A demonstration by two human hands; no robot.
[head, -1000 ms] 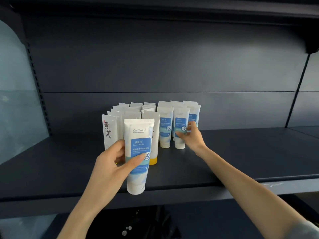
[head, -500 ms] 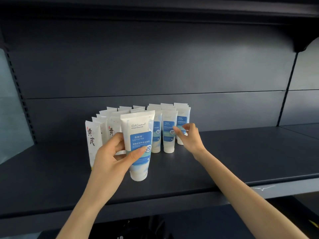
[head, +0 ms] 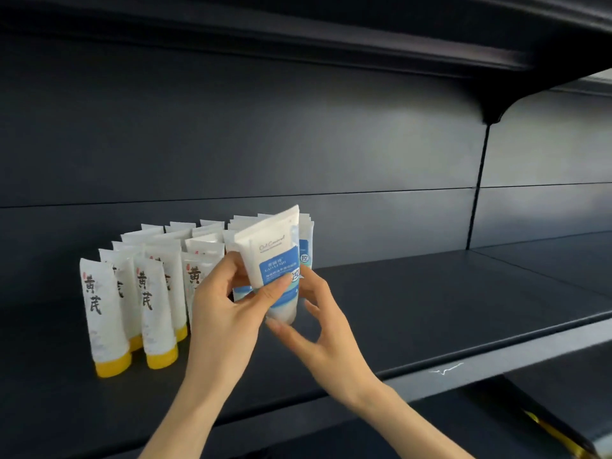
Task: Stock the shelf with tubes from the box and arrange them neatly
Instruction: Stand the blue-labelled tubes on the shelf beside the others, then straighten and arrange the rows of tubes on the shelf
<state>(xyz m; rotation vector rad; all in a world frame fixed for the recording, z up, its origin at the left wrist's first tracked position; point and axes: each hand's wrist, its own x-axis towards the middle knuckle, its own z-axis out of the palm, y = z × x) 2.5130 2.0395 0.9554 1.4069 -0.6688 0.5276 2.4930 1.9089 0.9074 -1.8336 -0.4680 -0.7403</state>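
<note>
My left hand (head: 228, 309) grips a white tube with a blue label (head: 275, 260), tilted and lifted above the dark shelf (head: 430, 309), its cap pointing down. Just right of it, my right hand (head: 324, 332) has its fingers spread around the cap end, thumb tip under the cap and index finger behind the tube. Several white tubes with yellow caps (head: 99, 309) stand in rows on the shelf's left part. More blue-label tubes (head: 306, 246) stand behind the held one, mostly hidden by it and my hands.
The shelf's right part stretches bare up to a black upright post (head: 477, 193). A shelf board (head: 331, 34) overhangs above. Below the front edge at lower right, a yellowish object (head: 556, 435) shows on a lower level.
My left hand has lifted and tilted the blue-label tube and carried it right. My right hand left the standing tubes and came back under the held tube's cap. The view shifted right.
</note>
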